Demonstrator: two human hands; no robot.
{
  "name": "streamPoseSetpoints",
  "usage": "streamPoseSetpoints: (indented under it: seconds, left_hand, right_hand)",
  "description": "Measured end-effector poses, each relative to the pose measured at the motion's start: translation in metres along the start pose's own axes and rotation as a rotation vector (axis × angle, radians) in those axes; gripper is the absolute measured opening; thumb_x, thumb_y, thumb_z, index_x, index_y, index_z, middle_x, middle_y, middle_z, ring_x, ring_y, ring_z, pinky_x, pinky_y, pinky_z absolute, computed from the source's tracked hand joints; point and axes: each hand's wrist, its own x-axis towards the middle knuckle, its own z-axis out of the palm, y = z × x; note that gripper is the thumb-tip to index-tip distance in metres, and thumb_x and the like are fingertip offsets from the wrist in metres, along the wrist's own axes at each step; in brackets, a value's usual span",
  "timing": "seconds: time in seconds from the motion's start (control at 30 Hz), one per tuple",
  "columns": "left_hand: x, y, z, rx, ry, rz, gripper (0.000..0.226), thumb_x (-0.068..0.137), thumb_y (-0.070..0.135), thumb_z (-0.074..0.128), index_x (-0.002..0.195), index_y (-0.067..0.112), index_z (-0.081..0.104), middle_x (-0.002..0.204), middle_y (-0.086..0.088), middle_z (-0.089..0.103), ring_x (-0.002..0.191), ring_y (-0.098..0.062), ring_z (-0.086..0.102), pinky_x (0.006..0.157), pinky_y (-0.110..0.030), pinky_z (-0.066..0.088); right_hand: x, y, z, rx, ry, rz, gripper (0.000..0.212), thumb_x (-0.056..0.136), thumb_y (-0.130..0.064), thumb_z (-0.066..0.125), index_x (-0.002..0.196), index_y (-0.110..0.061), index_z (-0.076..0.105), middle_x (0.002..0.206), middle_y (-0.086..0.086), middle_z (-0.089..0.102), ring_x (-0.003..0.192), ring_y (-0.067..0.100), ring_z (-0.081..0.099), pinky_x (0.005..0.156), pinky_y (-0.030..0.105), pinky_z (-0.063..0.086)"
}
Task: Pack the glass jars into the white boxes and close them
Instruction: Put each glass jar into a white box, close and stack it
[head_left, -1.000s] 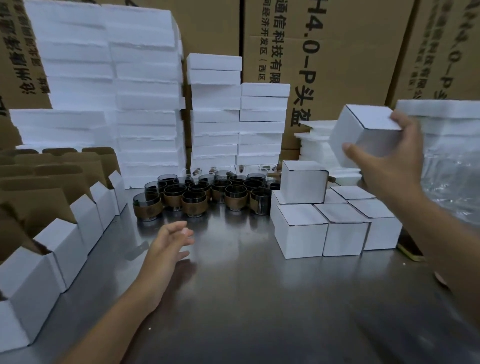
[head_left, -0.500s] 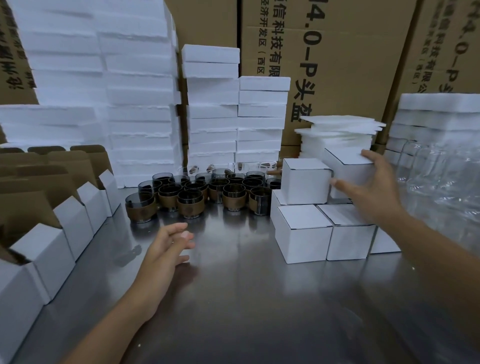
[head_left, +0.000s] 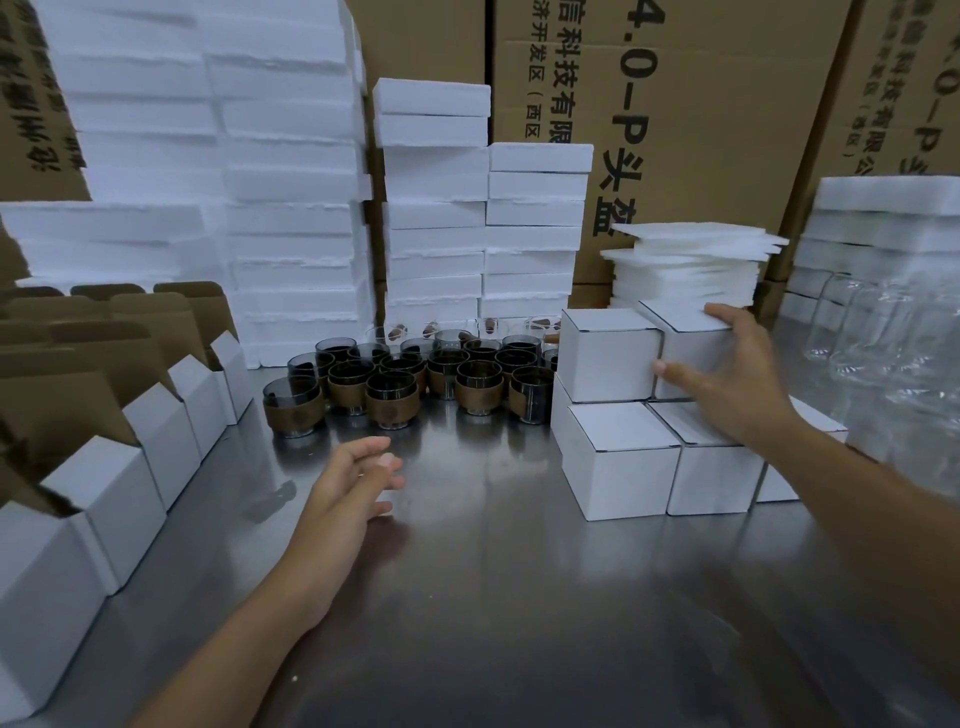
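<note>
Several dark glass jars (head_left: 392, 384) with brown sleeves stand in a cluster at the back middle of the steel table (head_left: 519, 597). Right of them sits a stack of closed white boxes (head_left: 618, 457). My right hand (head_left: 727, 379) grips a closed white box (head_left: 685, 338) that sits on the stack's upper layer, beside another closed box (head_left: 605, 358). My left hand (head_left: 348, 483) hovers over the table in front of the jars, fingers relaxed, holding nothing. A row of open white boxes (head_left: 109, 499) with raised brown flaps runs along the left edge.
Tall stacks of white foam blocks (head_left: 291, 208) line the back. A pile of thin foam sheets (head_left: 691, 260) lies behind the closed boxes. Clear glass jars in plastic wrap (head_left: 893, 343) stand at the right. Brown cartons (head_left: 701, 119) form the back wall.
My right hand has brought the closed box down from the air and set it on the stack's upper layer beside the other box. My left hand has barely moved.
</note>
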Motion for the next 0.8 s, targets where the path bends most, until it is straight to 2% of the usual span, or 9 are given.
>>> streamPoseSetpoints:
  seconds: [0.27,0.4,0.5,0.6,0.67,0.77,0.8]
  left_hand:
    - [-0.002,0.003,0.002,0.009,-0.002,0.005,0.017,0.096,0.02,0.049,0.111,0.021,0.057,0.101,0.001,0.065,0.096,-0.01,0.063,0.084,-0.027,0.049]
    - [-0.003,0.005,0.002,0.014,-0.015,0.0,0.016,0.096,0.02,0.049,0.11,0.023,0.056,0.1,-0.001,0.064,0.097,-0.011,0.062,0.085,-0.029,0.048]
    - [-0.004,0.007,0.003,0.025,-0.019,0.005,0.014,0.096,0.02,0.049,0.107,0.027,0.055,0.101,0.0,0.062,0.093,-0.008,0.062,0.083,-0.026,0.048]
    - [-0.005,0.006,0.001,0.052,-0.024,0.021,0.014,0.096,0.019,0.05,0.106,0.028,0.055,0.102,-0.001,0.062,0.089,-0.004,0.062,0.083,-0.025,0.047]
    - [-0.006,0.006,0.002,0.087,-0.032,0.034,0.015,0.095,0.02,0.052,0.105,0.031,0.054,0.103,-0.002,0.062,0.093,-0.007,0.062,0.082,-0.024,0.047]
    - [-0.011,0.009,0.004,0.164,-0.035,0.055,0.017,0.094,0.018,0.055,0.102,0.033,0.054,0.102,0.001,0.061,0.097,-0.013,0.059,0.077,-0.015,0.044]
    - [-0.012,0.008,0.005,0.182,-0.042,0.077,0.017,0.094,0.017,0.055,0.101,0.033,0.054,0.101,0.002,0.06,0.094,-0.011,0.058,0.074,-0.01,0.043]
  right_hand:
    - [0.003,-0.003,-0.004,-0.137,-0.128,0.085,0.08,0.079,-0.035,0.074,0.144,-0.023,0.03,0.149,0.01,0.027,0.136,0.028,0.03,0.109,0.039,0.028]
    - [-0.002,-0.013,-0.009,-0.16,-0.14,0.086,0.087,0.08,-0.039,0.071,0.149,-0.022,0.021,0.157,0.008,0.014,0.144,0.025,0.015,0.114,0.043,0.02]
    - [-0.01,-0.036,-0.011,-0.181,-0.079,0.035,0.086,0.081,-0.042,0.069,0.15,-0.024,0.02,0.16,0.005,0.002,0.146,0.022,0.004,0.115,0.042,0.016]
    - [-0.016,-0.068,-0.015,-0.198,0.061,-0.114,0.076,0.084,-0.038,0.068,0.146,-0.022,0.028,0.16,0.003,0.002,0.146,0.021,0.003,0.116,0.041,0.015]
    - [-0.022,-0.095,-0.015,-0.162,0.097,-0.227,0.068,0.086,-0.035,0.066,0.144,-0.022,0.032,0.159,0.003,0.007,0.145,0.016,0.007,0.115,0.032,0.015]
    - [-0.037,-0.144,-0.003,-0.083,0.052,-0.41,0.059,0.087,-0.03,0.066,0.139,-0.021,0.038,0.152,0.004,0.022,0.125,-0.007,0.021,0.097,-0.004,0.008]
    - [-0.046,-0.161,0.005,-0.038,0.019,-0.45,0.056,0.087,-0.03,0.066,0.137,-0.021,0.04,0.147,0.002,0.029,0.12,-0.009,0.023,0.09,-0.009,0.011]
